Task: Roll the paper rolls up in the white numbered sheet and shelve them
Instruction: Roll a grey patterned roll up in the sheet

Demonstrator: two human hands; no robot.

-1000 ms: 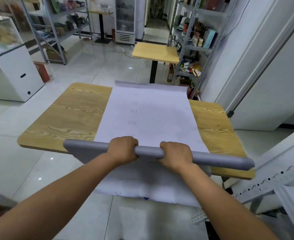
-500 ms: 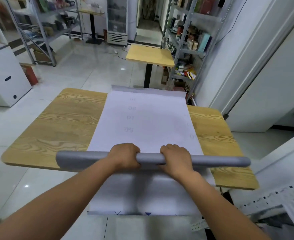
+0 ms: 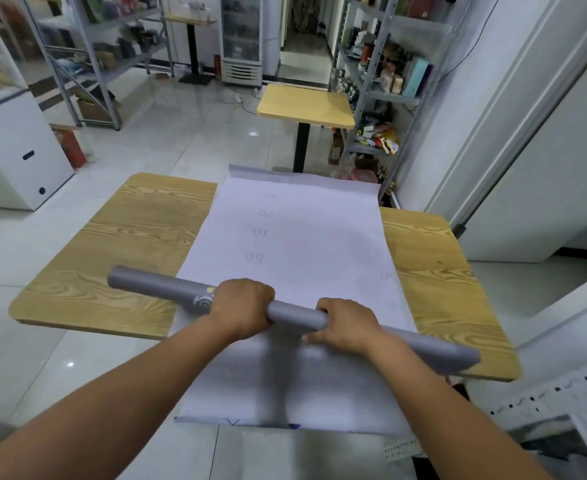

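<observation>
A long grey paper roll (image 3: pixel 160 287) lies slantwise across the white numbered sheet (image 3: pixel 295 244), its left end further from me than its right. My left hand (image 3: pixel 242 308) grips the roll near its middle, and my right hand (image 3: pixel 345 325) grips it a little to the right. The sheet is spread over the wooden table (image 3: pixel 119 258); its near end hangs off the table's front edge towards me. Faint numbers such as 50, 10 and 20 show on it.
A smaller wooden table (image 3: pixel 306 105) stands beyond. Metal shelving with goods (image 3: pixel 382 81) runs along the right, more shelves (image 3: pixel 88 53) at the far left. A white cabinet (image 3: pixel 11 157) stands left. A white perforated rail (image 3: pixel 544 400) lies at the near right.
The grey roll has swung from level to slanted: its left end moved away from me onto the table and its right end dropped nearer. Both hands stayed gripping it.
</observation>
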